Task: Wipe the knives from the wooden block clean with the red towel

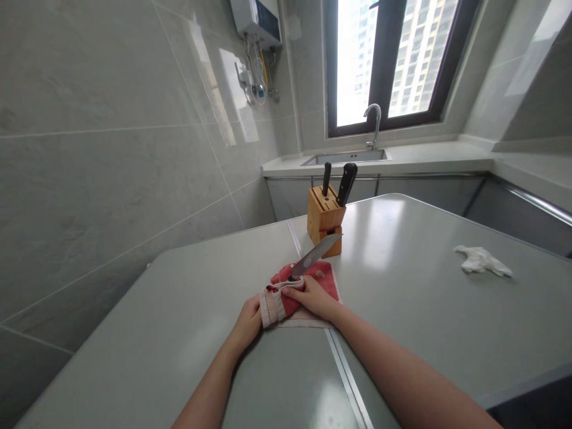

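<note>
A kitchen knife (315, 254) slants up and to the right, its blade bare and its handle mostly covered by a red and cream towel (328, 280). My left hand (249, 322) is closed at the handle end of the knife, its fingers largely hidden behind the folded cloth. From the right, my right hand (314, 299) presses a fold of the towel around the handle, thumb on top. The rest of the towel lies spread on the table under both hands. Just beyond the blade stands a wooden knife block (322, 217) with two black-handled tools in it.
The pale table (201, 286) has a metal seam running through it. A crumpled white tissue (482, 261) lies on its right side. Behind are a counter with a sink (346, 157), a faucet (376, 125) and a window. A tiled wall (111, 179) borders the left.
</note>
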### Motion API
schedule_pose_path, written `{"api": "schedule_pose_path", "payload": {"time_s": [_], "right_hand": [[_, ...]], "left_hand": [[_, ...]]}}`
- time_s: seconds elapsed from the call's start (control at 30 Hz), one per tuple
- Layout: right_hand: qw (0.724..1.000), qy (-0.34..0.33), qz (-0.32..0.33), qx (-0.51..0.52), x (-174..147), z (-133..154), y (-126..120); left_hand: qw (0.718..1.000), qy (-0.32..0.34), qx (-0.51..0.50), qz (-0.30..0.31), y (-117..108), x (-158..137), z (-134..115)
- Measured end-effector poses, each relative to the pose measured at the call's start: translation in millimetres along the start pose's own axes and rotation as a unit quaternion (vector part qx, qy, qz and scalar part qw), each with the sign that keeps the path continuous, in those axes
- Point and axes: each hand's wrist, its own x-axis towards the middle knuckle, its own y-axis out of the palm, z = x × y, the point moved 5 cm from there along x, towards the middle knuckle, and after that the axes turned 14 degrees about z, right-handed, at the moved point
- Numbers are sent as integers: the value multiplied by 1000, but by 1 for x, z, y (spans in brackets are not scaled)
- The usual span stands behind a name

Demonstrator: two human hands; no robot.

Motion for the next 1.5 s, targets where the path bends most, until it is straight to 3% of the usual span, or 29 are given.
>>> {"api": "schedule_pose_path", "payload": {"time_s": [0.4, 0.67, 0.87, 1.5], "right_hand": [[999, -28, 13, -15, 1, 9, 2], [1000, -2, -12, -24, 0, 1, 0], [999, -17, 19, -19, 1, 3, 4], [999, -18, 34, -35, 3, 2, 5]], "left_hand": [[1000, 0, -27, 16, 4, 0, -2], [1000, 7, -18, 4, 4, 2, -2], [1000, 15, -22, -1, 3, 0, -5], [1000, 14, -7, -10, 2, 0, -8]]}}
